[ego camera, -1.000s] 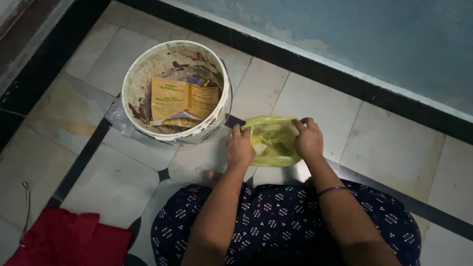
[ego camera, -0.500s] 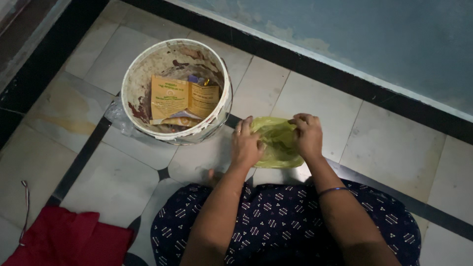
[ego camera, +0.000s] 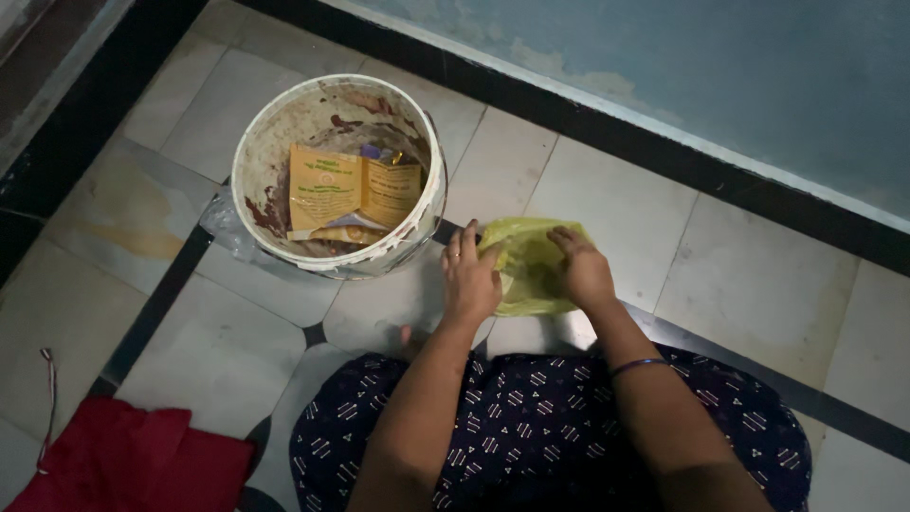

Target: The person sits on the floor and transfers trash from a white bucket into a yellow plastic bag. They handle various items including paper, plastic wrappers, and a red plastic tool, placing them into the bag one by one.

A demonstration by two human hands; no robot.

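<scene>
Now flattened: left hand [ego camera: 471,277] and right hand [ego camera: 585,270] press fingers closed on the yellow plastic bag [ego camera: 524,265], its formerly open mouth collapsed, beside the stained bucket [ego camera: 265,180] on the floor [ego camera: 607,190].

Tiled floor [ego camera: 607,204]: bucket [ego camera: 265,180], yellow bag [ego camera: 526,261], red cloth [ego camera: 133,465].

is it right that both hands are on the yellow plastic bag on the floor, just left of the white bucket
Not quite. The head view shows the left hand and right hand on the yellow plastic bag, but it lies just right of the white bucket, not left.
</scene>
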